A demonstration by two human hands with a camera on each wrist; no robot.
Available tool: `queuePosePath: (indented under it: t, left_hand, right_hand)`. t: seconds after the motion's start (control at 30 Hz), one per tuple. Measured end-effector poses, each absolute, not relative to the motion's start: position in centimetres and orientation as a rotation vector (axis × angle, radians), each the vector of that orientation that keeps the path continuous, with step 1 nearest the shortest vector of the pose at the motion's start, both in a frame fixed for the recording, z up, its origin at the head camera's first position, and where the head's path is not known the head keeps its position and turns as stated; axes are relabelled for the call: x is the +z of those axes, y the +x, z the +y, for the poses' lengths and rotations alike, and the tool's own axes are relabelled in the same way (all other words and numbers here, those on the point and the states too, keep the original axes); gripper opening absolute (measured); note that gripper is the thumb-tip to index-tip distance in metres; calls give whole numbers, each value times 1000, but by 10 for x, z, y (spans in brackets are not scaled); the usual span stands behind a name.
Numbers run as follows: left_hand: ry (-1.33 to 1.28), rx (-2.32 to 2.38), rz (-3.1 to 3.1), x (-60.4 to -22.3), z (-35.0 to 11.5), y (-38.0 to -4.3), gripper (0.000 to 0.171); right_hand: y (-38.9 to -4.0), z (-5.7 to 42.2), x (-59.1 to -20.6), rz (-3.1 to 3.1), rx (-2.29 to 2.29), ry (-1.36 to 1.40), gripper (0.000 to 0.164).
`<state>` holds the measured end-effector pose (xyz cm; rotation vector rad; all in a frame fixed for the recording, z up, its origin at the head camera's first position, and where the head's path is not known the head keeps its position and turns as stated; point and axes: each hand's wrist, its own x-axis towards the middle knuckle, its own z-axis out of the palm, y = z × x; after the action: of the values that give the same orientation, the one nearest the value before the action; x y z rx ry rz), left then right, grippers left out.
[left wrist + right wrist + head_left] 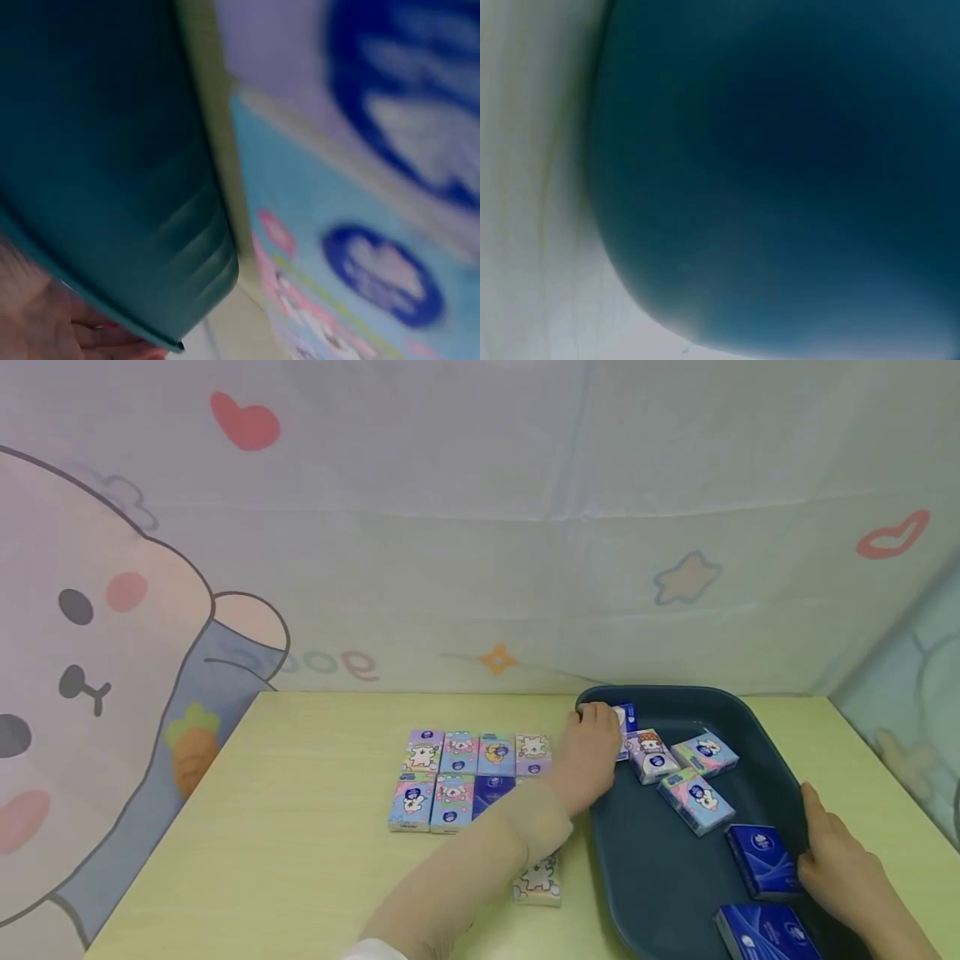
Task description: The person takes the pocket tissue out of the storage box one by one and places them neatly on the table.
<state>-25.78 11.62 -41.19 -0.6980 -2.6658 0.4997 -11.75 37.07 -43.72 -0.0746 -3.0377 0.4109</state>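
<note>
A dark blue-green tray (705, 693) stands at the right of the table, its outer wall (150, 187) large in the left wrist view. My left hand (592, 752) reaches over its far left rim. Its fingers are bent beside a blue-and-white tissue pack (627, 720), which the hand partly covers; the fingertips are hidden. My right hand (847, 868) grips the tray's right rim. Inside the tray lie several cartoon-printed tissue packs (697, 802) and two dark blue packs (761, 860). The right wrist view shows mostly a blurred tray surface (780, 187).
Left of the tray, tissue packs (457, 752) lie side by side in two rows on the pale yellow table (262, 827). Another cartoon pack (538, 885) lies nearer, partly behind the left forearm. A printed curtain (450, 568) hangs along the back edge.
</note>
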Motion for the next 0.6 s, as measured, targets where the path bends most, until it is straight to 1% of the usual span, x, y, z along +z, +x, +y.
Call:
queuePosePath:
  t: [0.1,0.17,0.3,0.6]
  left_hand:
    - [-610,560,-2673,-418,127,-258,41]
    - [-572,597,-2685,-420,133,-260,37]
    - [-534,670,-2686,-423,139,-264,36]
    - [-556,817,-2633,-427,145,-266,37]
  right_hand:
    - [-117,371,-438,-3041,407,-79,84]
    - [-117,372,-438,-3041,404,-78,84]
    - [-117,371,-438,-3038,406,-78,85]
    - [-118,371,-437,-3034,408,-88,86]
